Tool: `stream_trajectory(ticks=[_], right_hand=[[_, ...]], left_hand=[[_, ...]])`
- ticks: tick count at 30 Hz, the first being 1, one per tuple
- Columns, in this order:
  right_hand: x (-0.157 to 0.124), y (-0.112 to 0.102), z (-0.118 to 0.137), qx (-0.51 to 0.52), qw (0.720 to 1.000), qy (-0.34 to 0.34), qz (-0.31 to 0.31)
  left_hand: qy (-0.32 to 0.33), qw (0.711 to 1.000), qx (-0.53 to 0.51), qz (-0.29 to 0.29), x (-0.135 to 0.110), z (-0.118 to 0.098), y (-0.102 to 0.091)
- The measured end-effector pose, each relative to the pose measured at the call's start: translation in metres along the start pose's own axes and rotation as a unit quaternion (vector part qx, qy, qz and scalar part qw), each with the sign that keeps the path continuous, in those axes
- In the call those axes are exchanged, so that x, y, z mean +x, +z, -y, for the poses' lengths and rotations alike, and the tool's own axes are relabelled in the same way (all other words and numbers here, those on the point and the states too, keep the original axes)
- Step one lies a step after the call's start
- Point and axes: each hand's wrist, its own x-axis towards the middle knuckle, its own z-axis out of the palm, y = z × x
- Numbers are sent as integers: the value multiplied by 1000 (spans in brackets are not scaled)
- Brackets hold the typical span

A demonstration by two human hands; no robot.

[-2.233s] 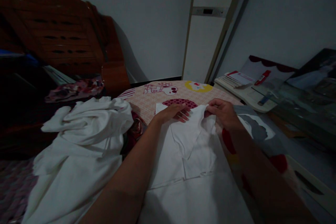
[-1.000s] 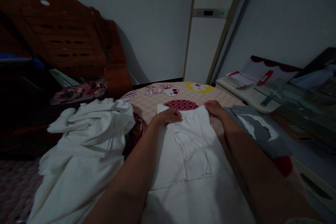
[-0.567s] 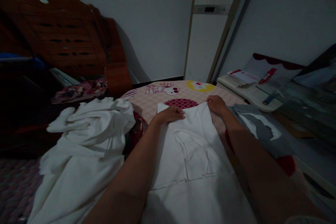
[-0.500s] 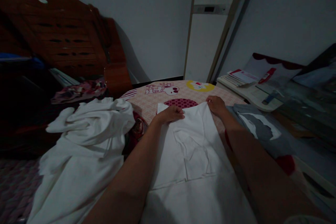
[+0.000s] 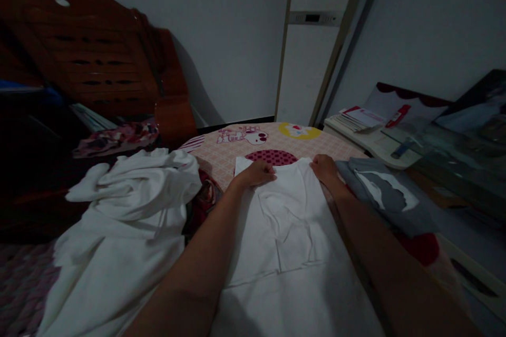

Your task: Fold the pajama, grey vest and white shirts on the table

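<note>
A white T-shirt [image 5: 292, 295] lies lengthwise before me on the table, thin dark lines across its upper part. At its far edge, left of the neckline, my left hand [image 5: 259, 172] has its fingers closed on the cloth. My right hand [image 5: 323, 167] pinches the far right corner, near the shoulder. Both forearms run along the shirt's sides. To the left rises a crumpled heap of white cloth [image 5: 130, 221]. Right of my right hand rests a folded grey garment [image 5: 395, 197] with a white print.
A patterned pink cloth [image 5: 213, 152] covers the round table. Behind it stand a wooden chair [image 5: 95, 58] and a tall white cabinet-like unit [image 5: 306, 63]. At right, papers [image 5: 356, 118] lie on a pale stand beside a glass surface [image 5: 454, 152].
My right hand has come slightly nearer to me with the shirt's far right corner, which sits a little lower. My left hand stays almost in place.
</note>
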Motion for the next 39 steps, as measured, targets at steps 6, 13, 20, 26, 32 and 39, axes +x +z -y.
stream_trajectory(ticks=[6,13,20,26,32,39], right_hand=[[-13,-3,2,-39,998,-28,-49],[-23,20,-1,-26,982,-189,-10],[-43,-2,9,47,979,-195,-25],[-94,-42,37,252,908,-280,182],[-118,-36,55,207,893,-346,198],[-120,-41,59,277,879,-284,262]], left_hand=[[1,999,28,-18,2,4,1],[2,999,-41,37,0,13,-10],[-11,998,-65,17,3,18,-11],[-13,996,-77,45,2,19,-16],[-26,994,-97,51,-2,18,-18],[-43,994,-85,55,-3,14,-19]])
